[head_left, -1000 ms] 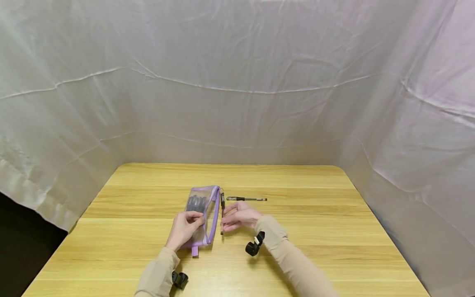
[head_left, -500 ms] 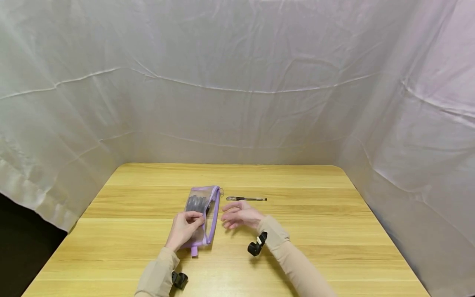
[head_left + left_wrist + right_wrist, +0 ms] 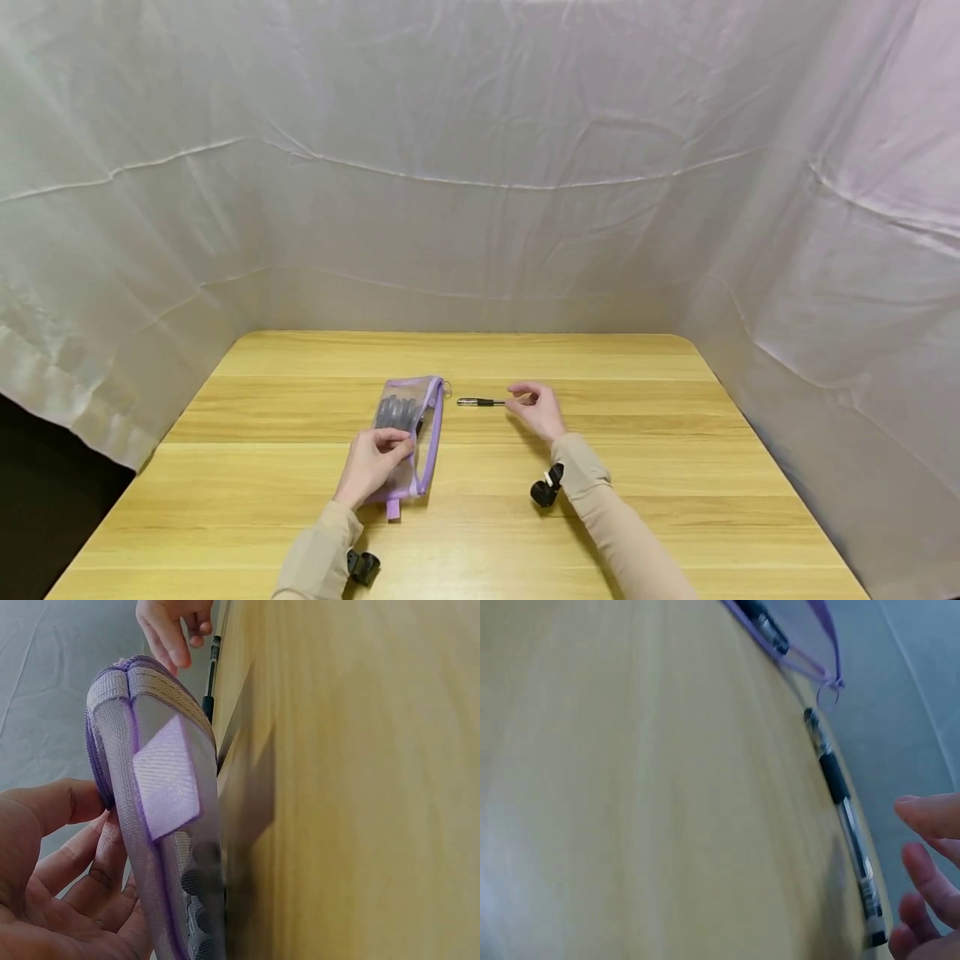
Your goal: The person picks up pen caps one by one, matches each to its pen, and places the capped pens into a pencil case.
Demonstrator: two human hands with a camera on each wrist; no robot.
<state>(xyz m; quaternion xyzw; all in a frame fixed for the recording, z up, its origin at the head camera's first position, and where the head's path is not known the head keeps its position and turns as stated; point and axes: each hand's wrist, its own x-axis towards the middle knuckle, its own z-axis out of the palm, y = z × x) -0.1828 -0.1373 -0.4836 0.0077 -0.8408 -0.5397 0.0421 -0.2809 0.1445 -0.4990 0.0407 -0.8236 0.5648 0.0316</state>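
My left hand pinches the upper opening edge of a purple-trimmed mesh pencil case, its zipped side gaping to the right. Several dark pens show through the mesh. One pen lies just inside the opening in the right wrist view. A clear-barrelled pen with a black grip rests on the table right of the case. My right hand hovers at that pen's right end, thumb and fingers parted. In the right wrist view the fingertips stand beside the loose pen, with a gap between.
The wooden table is bounded by pale hanging cloth at the back and sides. A small metal ring hangs at the case's far corner, and a purple tab sticks out at its near end.
The pen that my right hand held beside the case has gone into its opening. My right hand has since moved right to the loose pen. The left hand keeps its place.
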